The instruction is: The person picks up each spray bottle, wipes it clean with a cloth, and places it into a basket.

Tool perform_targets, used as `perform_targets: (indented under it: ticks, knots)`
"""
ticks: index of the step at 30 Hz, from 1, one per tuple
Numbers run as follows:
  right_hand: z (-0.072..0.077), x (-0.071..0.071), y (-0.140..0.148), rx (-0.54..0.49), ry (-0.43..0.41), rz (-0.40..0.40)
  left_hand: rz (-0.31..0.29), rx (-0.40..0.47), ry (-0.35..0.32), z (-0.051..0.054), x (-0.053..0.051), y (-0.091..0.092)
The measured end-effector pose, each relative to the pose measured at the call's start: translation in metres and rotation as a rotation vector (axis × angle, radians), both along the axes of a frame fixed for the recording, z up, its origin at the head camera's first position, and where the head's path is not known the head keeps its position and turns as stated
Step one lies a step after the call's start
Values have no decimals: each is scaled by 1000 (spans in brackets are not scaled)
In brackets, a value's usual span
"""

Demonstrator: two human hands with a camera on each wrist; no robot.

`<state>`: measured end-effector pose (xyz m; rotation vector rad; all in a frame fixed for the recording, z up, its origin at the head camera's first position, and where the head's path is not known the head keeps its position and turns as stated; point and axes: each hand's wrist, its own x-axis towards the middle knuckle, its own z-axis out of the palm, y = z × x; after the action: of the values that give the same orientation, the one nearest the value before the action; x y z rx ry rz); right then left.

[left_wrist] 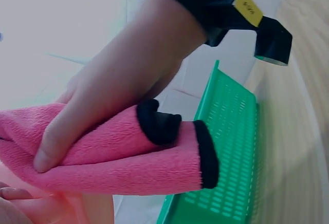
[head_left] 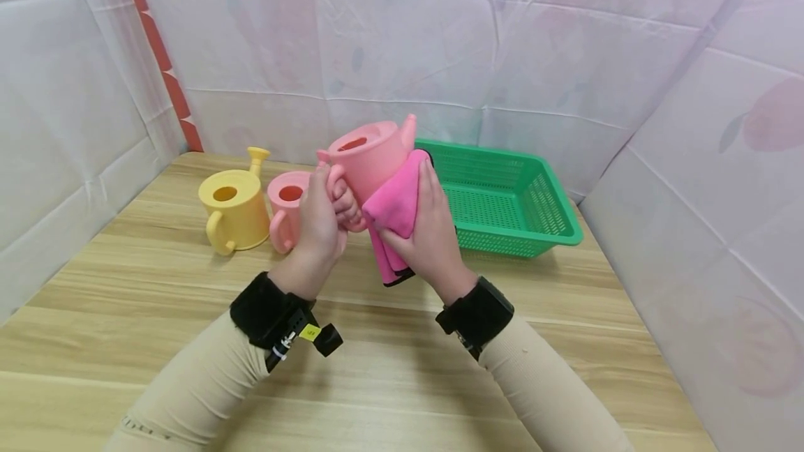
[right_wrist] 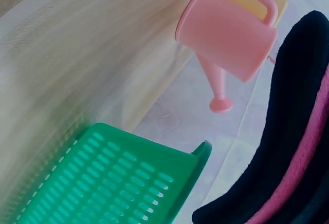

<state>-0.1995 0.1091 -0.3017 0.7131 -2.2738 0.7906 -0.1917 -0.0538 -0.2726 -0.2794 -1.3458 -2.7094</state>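
A pink toy watering can (head_left: 375,159) is held up above the table, tilted, its spout pointing up and right. My left hand (head_left: 323,218) grips it by the handle, fingers curled round. Against its right side my right hand (head_left: 430,229) holds a folded pink cloth (head_left: 397,204) with black edging, the thumb on the near face. In the left wrist view the thumb lies across the cloth (left_wrist: 128,170), and only part of the can (left_wrist: 61,208) shows. Black edging on the cloth (right_wrist: 303,157) fills the right side of the right wrist view.
A second pink watering can (head_left: 285,211) stands behind my left hand, partly hidden. Beside it, to the left, is a yellow watering can (head_left: 241,218). The green perforated basket (head_left: 540,239) sits at the back right of the wooden table (head_left: 377,382), near the cloth-covered walls.
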Motion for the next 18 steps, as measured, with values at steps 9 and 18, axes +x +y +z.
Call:
perform_targets:
  ticks: [9,18]
  knots:
    - [-3,1,1,-45,-13,26,30,-19,7,4,3,-1]
    - [5,-4,-2,-204,107,96,51,-148,44,-6,9,14]
